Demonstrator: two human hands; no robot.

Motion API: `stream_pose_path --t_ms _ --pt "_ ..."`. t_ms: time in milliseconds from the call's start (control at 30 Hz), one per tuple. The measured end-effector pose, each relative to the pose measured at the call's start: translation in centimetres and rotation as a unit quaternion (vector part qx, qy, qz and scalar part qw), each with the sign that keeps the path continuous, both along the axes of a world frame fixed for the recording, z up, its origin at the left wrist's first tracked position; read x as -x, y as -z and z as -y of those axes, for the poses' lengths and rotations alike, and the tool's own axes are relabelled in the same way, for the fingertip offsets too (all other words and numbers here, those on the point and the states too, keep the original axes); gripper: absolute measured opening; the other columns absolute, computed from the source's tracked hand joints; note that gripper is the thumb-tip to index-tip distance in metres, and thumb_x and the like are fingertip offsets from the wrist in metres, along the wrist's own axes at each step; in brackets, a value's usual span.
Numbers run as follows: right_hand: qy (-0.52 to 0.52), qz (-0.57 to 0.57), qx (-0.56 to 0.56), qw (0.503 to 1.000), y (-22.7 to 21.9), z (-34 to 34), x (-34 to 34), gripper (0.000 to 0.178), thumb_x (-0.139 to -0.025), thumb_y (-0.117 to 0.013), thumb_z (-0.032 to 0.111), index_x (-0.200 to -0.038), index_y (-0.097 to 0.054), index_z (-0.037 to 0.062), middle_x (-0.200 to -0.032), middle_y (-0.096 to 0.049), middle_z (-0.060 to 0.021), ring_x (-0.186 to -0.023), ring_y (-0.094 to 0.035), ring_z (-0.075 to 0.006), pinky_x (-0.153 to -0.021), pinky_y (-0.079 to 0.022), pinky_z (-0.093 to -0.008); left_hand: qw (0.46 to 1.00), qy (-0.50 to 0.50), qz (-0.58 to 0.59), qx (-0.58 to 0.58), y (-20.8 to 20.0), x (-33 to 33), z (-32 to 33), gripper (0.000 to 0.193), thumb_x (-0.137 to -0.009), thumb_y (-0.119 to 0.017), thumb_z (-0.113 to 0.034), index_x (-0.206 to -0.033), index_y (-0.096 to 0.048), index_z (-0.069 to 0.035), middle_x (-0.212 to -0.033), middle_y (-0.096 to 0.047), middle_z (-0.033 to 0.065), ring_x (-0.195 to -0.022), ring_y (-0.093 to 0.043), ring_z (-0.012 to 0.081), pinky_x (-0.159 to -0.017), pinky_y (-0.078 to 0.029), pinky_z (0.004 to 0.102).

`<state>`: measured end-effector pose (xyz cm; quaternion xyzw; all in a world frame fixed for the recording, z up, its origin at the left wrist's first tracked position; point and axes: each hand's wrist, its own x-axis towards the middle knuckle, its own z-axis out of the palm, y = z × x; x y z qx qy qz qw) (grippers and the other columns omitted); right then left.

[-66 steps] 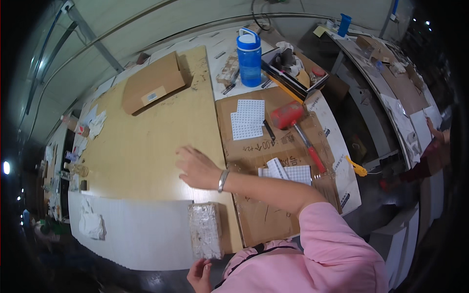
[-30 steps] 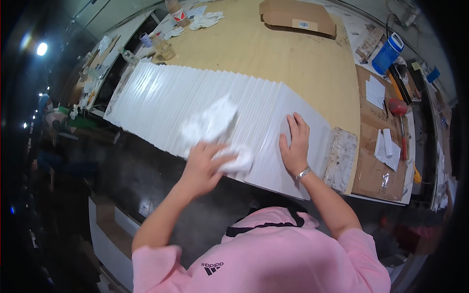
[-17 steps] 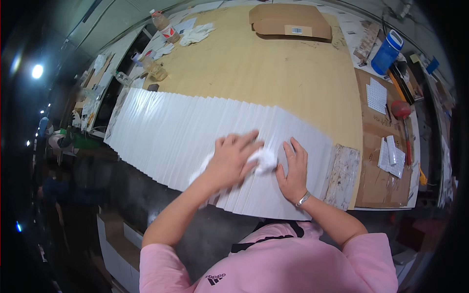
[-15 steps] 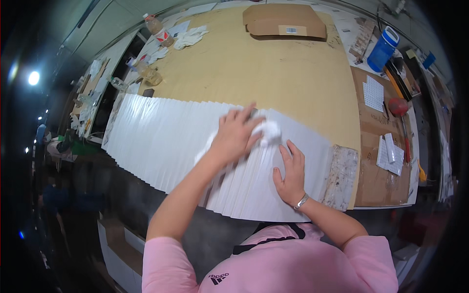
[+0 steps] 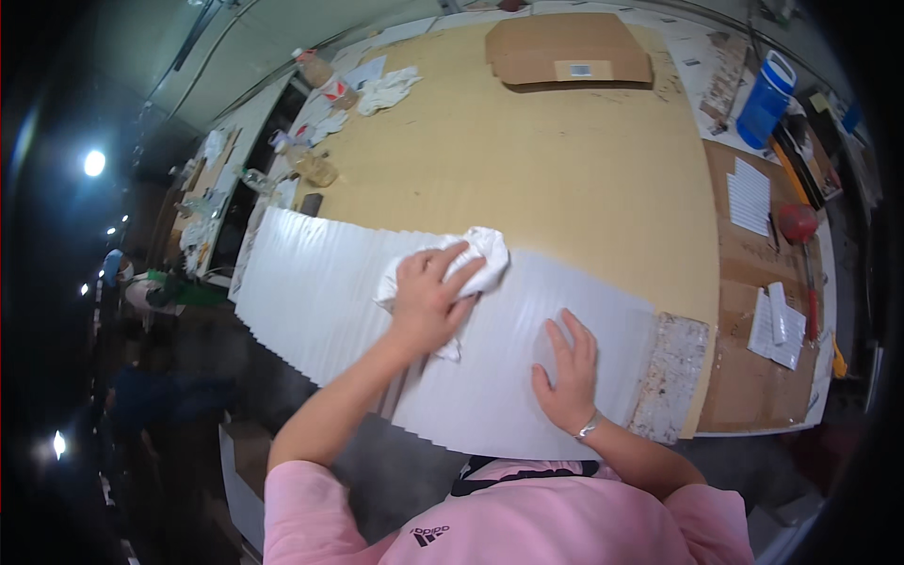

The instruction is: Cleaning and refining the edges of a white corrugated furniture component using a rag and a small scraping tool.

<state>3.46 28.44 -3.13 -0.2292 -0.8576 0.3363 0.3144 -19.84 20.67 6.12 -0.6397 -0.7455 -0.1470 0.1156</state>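
Observation:
Overlapping white strips (image 5: 325, 273) lie fanned side by side along the near edge of the table. My left hand (image 5: 428, 299) presses a crumpled white cloth (image 5: 488, 252) onto them near the middle, its fingers curled over the cloth. A corner of the cloth pokes out below the palm. My right hand (image 5: 568, 375) lies on the strips farther right, holding nothing, fingers stretched out and the thumb apart. The strips under the cloth and under both palms are hidden.
A stained block (image 5: 673, 377) rests at the strips' right end; a small dark block (image 5: 311, 203) is at their far left. Bottles (image 5: 311, 168) and rags (image 5: 388, 91) stand back left. Beyond are a flat cardboard box (image 5: 565, 47), a blue bottle (image 5: 765, 104) and a red-headed tool (image 5: 799, 223).
My left hand has swept the cloth leftward across the strips, and the cloth now shows more fully. My right hand stays flat on the strips. The whole view has shifted slightly.

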Motion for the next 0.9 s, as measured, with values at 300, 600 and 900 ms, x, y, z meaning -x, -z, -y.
stream_pose_path --t_ms 300,600,900 --pt "0.016 0.015 0.004 1.0 -0.2 0.2 0.3 0.065 -0.073 -0.063 0.007 -0.136 -0.049 0.0018 -0.144 -0.041 -0.0236 -0.127 -0.041 -0.0428 -0.106 -0.034 -0.0509 0.989 0.103 0.108 0.024 -4.3 -0.3 9.8 0.056 -0.061 -0.07 -0.007 -0.117 -0.068 -0.013 -0.104 -0.066 0.0052 -0.074 -0.057 0.0252 -0.06 -0.047 0.035" --pt "0.126 0.043 0.027 0.991 -3.6 2.6 1.9 0.052 -0.073 -0.059 0.001 -0.125 -0.055 -0.0016 -0.139 -0.045 -0.0246 -0.127 -0.043 -0.0424 -0.107 -0.036 -0.0477 0.981 0.029 0.131 -0.143 -8.4 12.9 19.8 0.047 -0.063 -0.069 -0.001 -0.11 -0.068 -0.002 -0.104 -0.068 0.0145 -0.081 -0.063 0.0299 -0.07 -0.051 0.0349" --pt "-0.175 0.169 -0.346 0.906 -20.3 10.4 19.9 0.032 -0.072 -0.073 0.014 -0.1 -0.064 0.0018 -0.138 -0.047 -0.0228 -0.134 -0.04 -0.0409 -0.114 -0.029 -0.0516 0.997 0.033 0.061 0.027 -0.5 19.9 16.6 0.055 -0.079 -0.069 -0.016 -0.131 -0.054 -0.005 -0.135 -0.052 0.0162 -0.117 -0.049 0.0373 -0.098 -0.04 0.0456"
